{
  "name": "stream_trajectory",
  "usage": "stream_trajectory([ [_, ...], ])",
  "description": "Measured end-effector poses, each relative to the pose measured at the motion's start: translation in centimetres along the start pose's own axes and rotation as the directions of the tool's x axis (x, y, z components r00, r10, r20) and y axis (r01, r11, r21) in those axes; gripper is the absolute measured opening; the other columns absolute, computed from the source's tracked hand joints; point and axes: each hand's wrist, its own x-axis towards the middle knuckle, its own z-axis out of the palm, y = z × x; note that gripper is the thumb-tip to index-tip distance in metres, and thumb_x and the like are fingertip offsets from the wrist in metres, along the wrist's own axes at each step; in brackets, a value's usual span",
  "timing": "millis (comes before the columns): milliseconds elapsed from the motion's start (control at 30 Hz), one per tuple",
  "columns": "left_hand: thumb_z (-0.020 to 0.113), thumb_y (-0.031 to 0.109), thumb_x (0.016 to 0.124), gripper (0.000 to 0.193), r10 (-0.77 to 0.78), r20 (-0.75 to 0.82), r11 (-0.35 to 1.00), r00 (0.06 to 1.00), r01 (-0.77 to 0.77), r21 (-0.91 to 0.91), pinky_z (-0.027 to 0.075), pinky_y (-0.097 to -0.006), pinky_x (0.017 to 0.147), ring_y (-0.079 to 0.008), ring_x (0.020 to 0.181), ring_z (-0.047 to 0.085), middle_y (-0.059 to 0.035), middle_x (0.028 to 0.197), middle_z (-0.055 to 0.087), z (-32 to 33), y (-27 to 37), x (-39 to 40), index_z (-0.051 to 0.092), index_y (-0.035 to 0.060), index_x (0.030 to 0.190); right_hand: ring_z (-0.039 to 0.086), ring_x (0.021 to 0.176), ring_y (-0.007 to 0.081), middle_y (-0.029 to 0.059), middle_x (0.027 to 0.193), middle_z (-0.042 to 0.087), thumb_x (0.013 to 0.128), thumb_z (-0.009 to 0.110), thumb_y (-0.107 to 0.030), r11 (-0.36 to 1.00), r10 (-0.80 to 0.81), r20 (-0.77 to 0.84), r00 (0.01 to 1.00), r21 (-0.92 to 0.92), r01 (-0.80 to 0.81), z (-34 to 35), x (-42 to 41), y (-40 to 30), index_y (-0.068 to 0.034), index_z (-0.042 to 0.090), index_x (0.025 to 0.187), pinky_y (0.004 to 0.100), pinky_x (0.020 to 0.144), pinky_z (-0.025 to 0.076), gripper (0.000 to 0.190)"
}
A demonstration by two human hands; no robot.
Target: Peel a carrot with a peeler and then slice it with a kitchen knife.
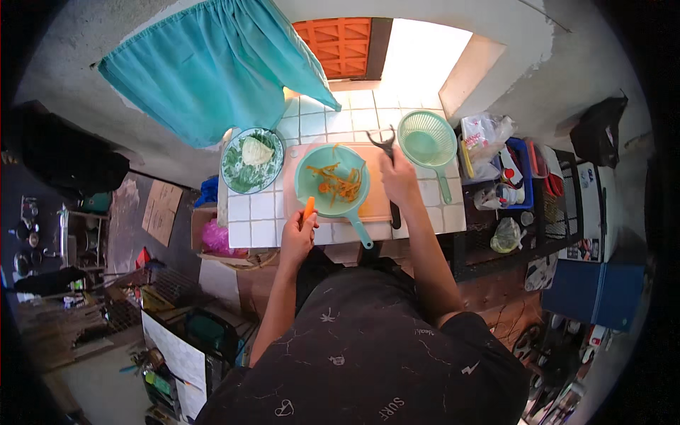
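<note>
My left hand [298, 236] grips a peeled-looking orange carrot [308, 207], its tip pointing up at the near rim of a pale green handled bowl [359, 231]. Orange carrot peelings [342, 186] lie in the bowl, along with a round carrot piece [323, 187]. My right hand [399, 178] is closed around a black Y-shaped peeler [383, 141], held up to the right of the bowl. Under the bowl is a pink cutting board [380, 210]. A knife with a black handle [395, 215] lies at the board's right edge, partly hidden by my right forearm.
A green handled colander [427, 139] stands at the right of the white tiled counter [255, 207]. On the left, a plate [227, 179] holds leafy greens and a pale cabbage piece [257, 151]. A blue basket [526, 159] and plastic bags [481, 138] are farther right. A turquoise curtain [202, 69] hangs behind.
</note>
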Motion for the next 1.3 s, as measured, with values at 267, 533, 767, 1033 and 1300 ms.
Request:
stream_trajectory([
  [267, 0.078, 0.027, 0.092, 0.036, 0.311, -0.319, 0.84, 0.895, -0.102, 0.532, 0.049, -0.0346, 0.071, -0.0196, 0.075, 0.058, -0.0103, 0.083, 0.063, 3.6, 1.8, 1.5, 0.057, -0.0006, 0.104, 0.064, 0.098, 0.0497, 0.03, 0.099, 0.068, 0.101, 0.052, -0.034, 0.937, 0.13, 0.134, 0.982, -0.341, -0.077, 1.1, 0.0, 7.0, 0.002, 0.062, 0.101, 0.0564, 0.085, 0.05, 0.037],
  [533, 0.076, 0.021, 0.093, 0.032, 0.382, -0.428, 0.832, 0.819, -0.103, 0.546, 0.049, -0.032, 0.067, -0.0176, 0.07, 0.058, -0.0085, 0.084, 0.063, 1.0, 1.0, 3.9, 0.058, -0.0017, 0.106, 0.067, 0.096, 0.0421, 0.0207, 0.103, 0.069, 0.097, 0.061, -0.018, 0.925, -0.266, 0.056, 0.962, -0.268, 0.271, 1.4, 3.3, 5.0, -0.003, 0.069, 0.107, 0.0503, 0.088, 0.053, 0.02],
  [767, 0.074, 0.022, 0.095, 0.03, 0.242, -0.334, 0.893, 0.911, -0.075, 0.443, 0.048, -0.0301, 0.062, -0.0127, 0.066, 0.058, -0.007, 0.082, 0.063, -0.5, 2.6, 4.9, 0.058, -0.001, 0.106, 0.069, 0.099, 0.0377, 0.0186, 0.102, 0.071, 0.092, 0.066, -0.009, 0.884, -0.429, 0.329, 0.841, -0.041, 0.466, 3.5, 11.4, 5.4, -0.003, 0.075, 0.101, 0.0445, 0.086, 0.055, 0.014],
  [1033, 0.053, 0.024, 0.105, 0.037, -0.085, -0.074, 0.806, 0.994, 0.025, -0.591, 0.05, -0.0303, 0.071, -0.0153, 0.088, 0.058, -0.0066, 0.096, 0.059, -6.3, 2.2, 4.0, 0.053, 0.0008, 0.134, 0.07, 0.095, 0.0336, 0.0167, 0.097, 0.072, 0.086, 0.076, -0.013, 0.93, -0.326, 0.318, 0.89, -0.065, 0.363, 4.1, 2.4, -3.5, -0.002, 0.07, 0.108, 0.0418, 0.082, 0.056, 0.025],
  [1300, 0.036, 0.038, 0.112, 0.048, 0.01, 0.267, 0.79, 0.964, 0.156, -0.592, 0.038, -0.0269, 0.059, -0.0117, 0.063, 0.046, -0.0018, 0.086, 0.051, -11.5, 2.8, 0.8, 0.042, 0.0063, 0.148, 0.068, 0.097, 0.0318, 0.0172, 0.106, 0.069, 0.084, 0.08, -0.017, 0.995, -0.098, -0.122, 0.988, 0.011, 0.1, 3.2, -0.1, 2.3, -0.001, 0.064, 0.11, 0.0413, 0.084, 0.055, 0.035],
])
